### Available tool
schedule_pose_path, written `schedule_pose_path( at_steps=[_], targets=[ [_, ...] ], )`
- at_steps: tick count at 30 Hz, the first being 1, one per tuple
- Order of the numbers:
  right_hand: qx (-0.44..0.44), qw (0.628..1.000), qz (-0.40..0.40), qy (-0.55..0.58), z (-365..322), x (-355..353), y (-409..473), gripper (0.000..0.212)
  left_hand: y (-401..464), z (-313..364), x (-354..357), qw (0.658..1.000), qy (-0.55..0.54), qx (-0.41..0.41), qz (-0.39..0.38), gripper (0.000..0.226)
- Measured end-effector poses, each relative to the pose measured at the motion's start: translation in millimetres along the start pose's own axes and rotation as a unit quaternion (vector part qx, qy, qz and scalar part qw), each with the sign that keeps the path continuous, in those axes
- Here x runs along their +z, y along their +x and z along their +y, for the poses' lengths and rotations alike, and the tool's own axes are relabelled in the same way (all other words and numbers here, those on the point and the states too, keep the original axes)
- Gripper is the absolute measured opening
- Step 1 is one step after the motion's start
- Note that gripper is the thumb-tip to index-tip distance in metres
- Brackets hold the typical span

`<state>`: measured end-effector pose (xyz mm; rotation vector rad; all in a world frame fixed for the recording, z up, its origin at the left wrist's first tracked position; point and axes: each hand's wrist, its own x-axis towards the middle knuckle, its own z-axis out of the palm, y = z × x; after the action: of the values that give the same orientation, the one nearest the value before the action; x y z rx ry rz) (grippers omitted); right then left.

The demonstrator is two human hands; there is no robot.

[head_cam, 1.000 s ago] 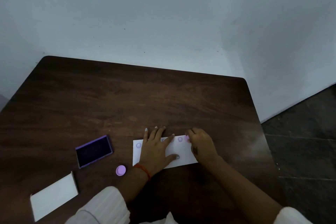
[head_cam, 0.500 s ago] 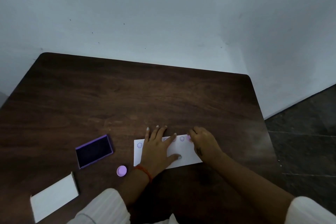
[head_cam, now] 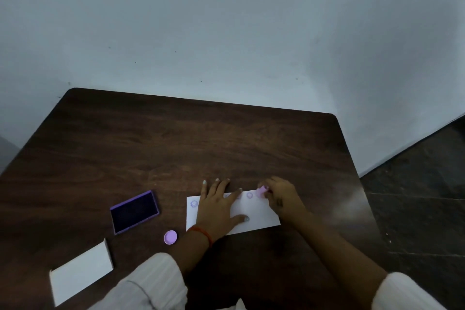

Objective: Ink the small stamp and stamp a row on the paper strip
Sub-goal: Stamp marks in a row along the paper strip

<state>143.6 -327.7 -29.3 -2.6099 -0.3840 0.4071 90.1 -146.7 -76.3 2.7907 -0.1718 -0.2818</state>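
A white paper strip [head_cam: 256, 219] lies on the dark wooden table [head_cam: 176, 148], with purple round stamp marks along its far edge. My left hand [head_cam: 217, 209] lies flat on the strip, fingers spread, and hides part of the row. My right hand [head_cam: 283, 197] pinches a small pink stamp [head_cam: 261, 190] at the strip's far right end, just right of the last visible mark [head_cam: 249, 195]. Whether the stamp touches the paper I cannot tell. An open purple ink pad [head_cam: 134, 211] sits to the left of the strip.
A small round purple cap [head_cam: 170, 237] lies between the ink pad and my left forearm. A white box or pad [head_cam: 80, 275] rests near the table's front left. Behind the table is a pale wall; dark floor shows at right.
The camera view has shifted slightly. My right hand has lifted or tilted a little, so the pink stamp shows more clearly at the strip's right end. The left hand stays flat.
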Motion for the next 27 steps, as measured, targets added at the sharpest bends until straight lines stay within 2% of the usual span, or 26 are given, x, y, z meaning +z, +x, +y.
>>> schedule_pose_path(
  at_steps=[2,3,5,8,11,13,15,18,20,24,27],
  targets=[
    [0.039,0.980,0.097,0.171,1,-2,-9,0.010,1,2,-3,1.000,0.001,-0.002,-0.009,0.070],
    [0.063,0.958,0.137,0.245,1,-3,-15,0.012,0,4,-6,1.000,-0.002,-0.005,-0.010,0.070],
    [0.128,0.899,0.168,0.383,-1,-4,-22,0.020,-1,6,-11,1.000,-0.015,-0.009,-0.007,0.071],
    [0.224,0.762,0.156,0.588,-2,-5,-28,0.015,-7,5,-19,0.998,-0.044,-0.014,0.034,0.072],
    [0.232,0.615,0.124,0.743,-5,-3,-41,0.017,-21,-3,-27,0.994,-0.079,-0.031,0.071,0.071],
    [0.222,0.549,0.107,0.799,-8,2,-51,0.018,-34,-11,-30,0.991,-0.096,-0.051,0.084,0.071],
    [0.219,0.500,0.094,0.833,-13,7,-60,0.014,-51,-21,-31,0.985,-0.117,-0.074,0.099,0.070],
    [0.219,0.463,0.080,0.855,-20,18,-69,0.020,-77,-37,-29,0.980,-0.129,-0.107,0.111,0.068],
    [0.216,0.462,0.076,0.857,-24,24,-72,0.027,-94,-44,-24,0.977,-0.131,-0.130,0.110,0.067],
    [0.221,0.456,0.060,0.860,-27,37,-77,0.018,-115,-51,-16,0.966,-0.153,-0.177,0.108,0.066],
    [0.219,0.456,0.049,0.861,-30,44,-81,0.021,-118,-53,-15,0.960,-0.163,-0.197,0.112,0.061]
  ],
)
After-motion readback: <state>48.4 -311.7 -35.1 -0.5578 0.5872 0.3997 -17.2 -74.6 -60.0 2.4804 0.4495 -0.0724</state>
